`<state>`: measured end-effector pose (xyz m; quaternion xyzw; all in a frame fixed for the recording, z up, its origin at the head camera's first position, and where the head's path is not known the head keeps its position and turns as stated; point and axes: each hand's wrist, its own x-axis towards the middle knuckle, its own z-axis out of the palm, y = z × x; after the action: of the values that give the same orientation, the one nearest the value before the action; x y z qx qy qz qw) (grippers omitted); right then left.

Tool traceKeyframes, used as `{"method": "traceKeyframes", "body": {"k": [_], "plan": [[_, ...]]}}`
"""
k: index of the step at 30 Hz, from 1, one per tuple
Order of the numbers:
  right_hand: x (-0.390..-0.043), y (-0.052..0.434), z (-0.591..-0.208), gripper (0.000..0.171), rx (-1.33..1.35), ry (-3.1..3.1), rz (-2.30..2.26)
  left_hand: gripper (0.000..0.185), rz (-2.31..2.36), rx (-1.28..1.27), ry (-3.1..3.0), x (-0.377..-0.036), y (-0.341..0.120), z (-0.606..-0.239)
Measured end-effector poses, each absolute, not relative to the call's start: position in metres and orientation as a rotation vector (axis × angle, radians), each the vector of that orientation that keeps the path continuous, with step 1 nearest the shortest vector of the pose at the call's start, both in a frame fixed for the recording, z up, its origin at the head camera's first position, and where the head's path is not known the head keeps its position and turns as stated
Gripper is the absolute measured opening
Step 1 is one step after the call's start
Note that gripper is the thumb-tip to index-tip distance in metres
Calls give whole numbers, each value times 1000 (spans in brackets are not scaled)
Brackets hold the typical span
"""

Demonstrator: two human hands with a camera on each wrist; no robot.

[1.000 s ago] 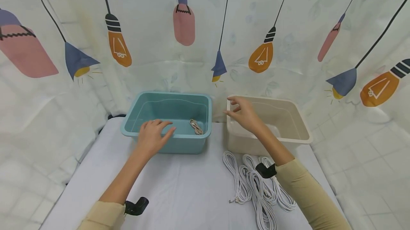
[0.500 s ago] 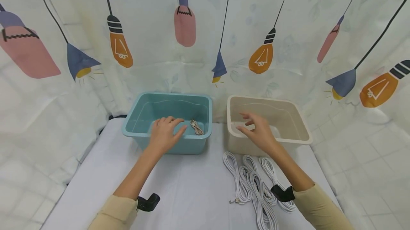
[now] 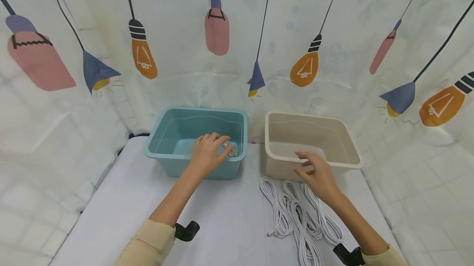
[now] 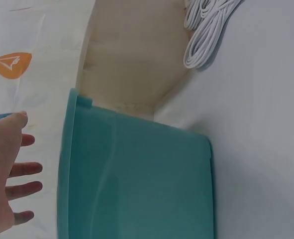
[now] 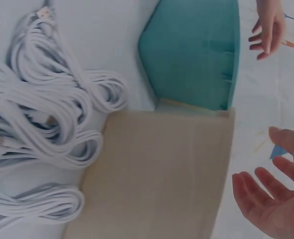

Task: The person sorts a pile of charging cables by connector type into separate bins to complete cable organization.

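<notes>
Head view: the small beige cable [image 3: 229,149] lies coiled at the bottom of the teal bin [image 3: 166,163], toward its right front corner, and the left hand [image 3: 207,155] reaches over the front rim so that its fingertips are at or on the coil; contact cannot be told for sure. The fingers are spread and only lightly bent, closed on nothing, as the left wrist view also shows, with the palm flat and the fingers apart above the rim. The right hand [image 3: 317,175] hovers with relaxed, parted fingers over the front rim of the beige bin [image 3: 352,157], holding nothing, just behind the white cables [image 3: 296,216]. Those bundles lie side by side on the table [image 3: 222,216] in front of the beige bin, toward the table's right front edge, within easy reach of that hand. The two bins stand side by side at the back edge of the table, against the lamp-printed curtain [image 3: 237,31], their open tops facing up toward both hands.
</notes>
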<state>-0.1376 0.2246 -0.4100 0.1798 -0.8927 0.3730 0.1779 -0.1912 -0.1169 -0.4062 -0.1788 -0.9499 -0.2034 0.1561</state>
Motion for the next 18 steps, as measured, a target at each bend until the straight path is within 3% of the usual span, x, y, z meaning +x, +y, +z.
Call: {"method": "traceKeyframes", "body": {"k": [18], "plan": [[-108,274,-470,47,386,-2486,910,33,-497,-682,-2622,-194,-66,-412]]}}
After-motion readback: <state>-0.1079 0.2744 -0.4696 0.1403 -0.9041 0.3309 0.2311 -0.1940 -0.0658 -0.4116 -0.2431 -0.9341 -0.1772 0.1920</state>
